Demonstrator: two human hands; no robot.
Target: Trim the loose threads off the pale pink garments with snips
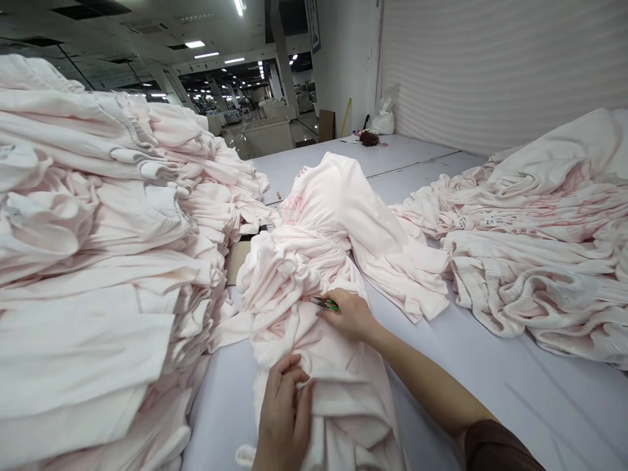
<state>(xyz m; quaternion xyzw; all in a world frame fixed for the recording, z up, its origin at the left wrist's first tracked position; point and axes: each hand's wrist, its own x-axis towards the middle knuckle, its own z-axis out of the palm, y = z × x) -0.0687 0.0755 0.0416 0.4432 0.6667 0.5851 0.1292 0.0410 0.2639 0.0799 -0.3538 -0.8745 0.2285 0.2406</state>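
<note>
A pale pink, nearly white garment (338,386) lies bunched and rumpled along the table in front of me. My left hand (284,412) is at its near end, fingers curled onto the cloth and gripping a fold. In my right hand (349,315) is a pair of thread snips (324,303) with green on the handle. Their dark blades point left, close against the folds of the garment. Part of the snips is hidden inside my fingers. Just beyond, a sweatshirt-like piece (338,196) with faint pink lettering is heaped up, its sleeve spread to the right.
A tall stack of pale pink garments (98,261) rises on the left. Another pile (534,242), with ribbed edges and small labels, lies on the right. The pale table (490,392) runs back to a dark reddish-brown bundle (369,138) and a plastic bag (384,119).
</note>
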